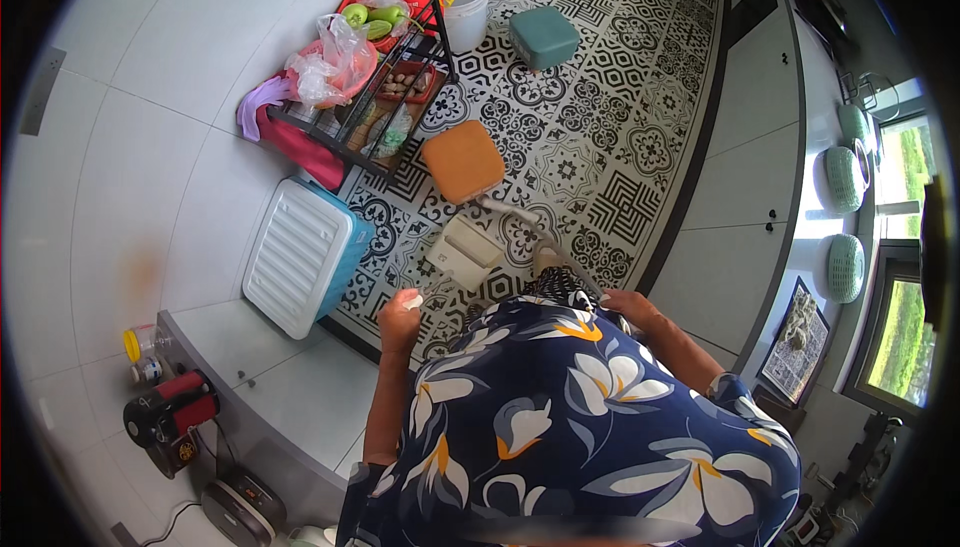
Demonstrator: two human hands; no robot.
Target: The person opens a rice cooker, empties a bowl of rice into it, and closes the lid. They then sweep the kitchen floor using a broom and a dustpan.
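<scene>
My left hand (pixel 399 322) is closed around the pale end of a handle that runs down to a cream dustpan (pixel 466 256) on the patterned tile floor. My right hand (pixel 628 307), near my waist, grips a long thin pole, apparently a broom (pixel 544 232). Its pale far end lies beside an orange stool (pixel 463 162), just beyond the dustpan. Part of the right hand's grip is hidden by my floral shirt (pixel 592 412). One of my feet (pixel 550 256) shows near the pole.
A black rack (pixel 360 149) with vegetables and plastic bags stands at the wall. Next to it is a lidded blue storage box (pixel 345 254). Farther off are a green stool (pixel 544 36) and a white bucket (pixel 466 14). Cabinets (pixel 739 179) line the right side; appliances (pixel 176 416) stand on the left counter.
</scene>
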